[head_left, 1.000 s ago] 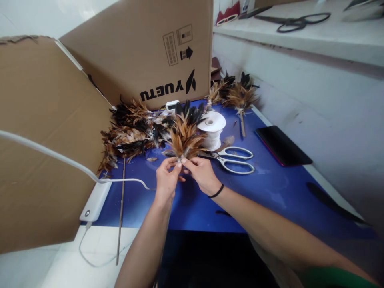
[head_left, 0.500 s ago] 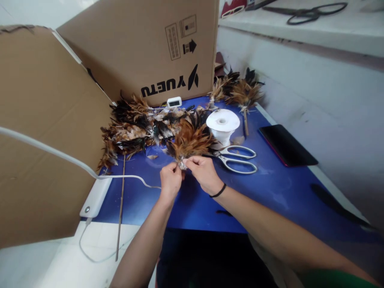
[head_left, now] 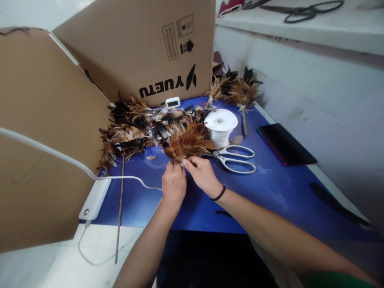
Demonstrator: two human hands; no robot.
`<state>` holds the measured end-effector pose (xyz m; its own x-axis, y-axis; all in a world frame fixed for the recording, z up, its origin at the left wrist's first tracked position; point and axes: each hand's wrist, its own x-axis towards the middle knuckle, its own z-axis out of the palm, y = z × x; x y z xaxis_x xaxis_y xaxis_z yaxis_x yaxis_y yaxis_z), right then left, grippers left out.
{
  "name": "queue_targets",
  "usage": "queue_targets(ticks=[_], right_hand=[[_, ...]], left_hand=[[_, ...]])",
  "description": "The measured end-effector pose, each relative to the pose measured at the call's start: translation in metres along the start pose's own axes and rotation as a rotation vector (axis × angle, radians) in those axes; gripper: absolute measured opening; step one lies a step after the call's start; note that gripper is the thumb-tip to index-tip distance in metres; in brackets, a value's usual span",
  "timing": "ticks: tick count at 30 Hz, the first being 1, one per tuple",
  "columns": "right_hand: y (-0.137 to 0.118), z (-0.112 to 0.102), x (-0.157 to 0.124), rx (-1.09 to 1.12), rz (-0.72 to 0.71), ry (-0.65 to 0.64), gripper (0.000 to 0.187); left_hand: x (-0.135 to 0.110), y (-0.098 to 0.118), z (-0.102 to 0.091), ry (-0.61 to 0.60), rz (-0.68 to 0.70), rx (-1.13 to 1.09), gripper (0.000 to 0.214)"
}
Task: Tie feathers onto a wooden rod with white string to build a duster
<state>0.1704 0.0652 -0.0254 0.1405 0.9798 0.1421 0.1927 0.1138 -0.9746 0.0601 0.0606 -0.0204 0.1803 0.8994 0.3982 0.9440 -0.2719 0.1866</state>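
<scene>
A bunch of brown and black feathers (head_left: 190, 142) fans out above my two hands, its base pinched between them. My left hand (head_left: 174, 182) is closed around the lower end of the bunch, knuckles up. With thumb and fingers pressed together, my right hand (head_left: 203, 172) grips the base from the right; a black band circles that wrist. What lies inside the fingers is mostly hidden. Just right of the feathers lie silver-handled scissors (head_left: 237, 158). Behind them stands a white spool (head_left: 221, 124) of ribbon or string.
Feather pieces (head_left: 135, 128) are heaped at the back left, with a thin stick (head_left: 121, 204) beneath. Cardboard (head_left: 120, 48) walls the left and back. A phone (head_left: 286, 144) lies right, a power bank (head_left: 95, 200) left with its white cable. Feather dusters (head_left: 243, 92) rest behind the spool.
My left hand has turned, its back now facing up, and shifted slightly right. The feather bunch has rotated and tilted lower between my hands.
</scene>
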Motion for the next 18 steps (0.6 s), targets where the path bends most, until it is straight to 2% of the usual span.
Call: queue_targets(ticks=[5, 9, 14, 18], right_hand=[[-0.0043, -0.0008, -0.0025, 0.004, -0.013, -0.076, 0.029], [-0.0064, -0.0002, -0.0042, -0.025, -0.096, -0.091, 0.023], [-0.0022, 0.0032, -0.0029, -0.068, -0.086, -0.017, 0.020], [0.0016, 0.0080, -0.0009, 0.047, -0.012, 0.013, 0.024]], left_hand=[[0.0004, -0.0012, -0.0007, -0.059, -0.009, 0.055, 0.027], [-0.0012, -0.0012, -0.0005, -0.016, -0.047, -0.003, 0.024], [0.0007, -0.0027, -0.0031, 0.045, -0.063, -0.200, 0.020], [0.0059, -0.0057, -0.0035, 0.028, -0.189, -0.493, 0.022]])
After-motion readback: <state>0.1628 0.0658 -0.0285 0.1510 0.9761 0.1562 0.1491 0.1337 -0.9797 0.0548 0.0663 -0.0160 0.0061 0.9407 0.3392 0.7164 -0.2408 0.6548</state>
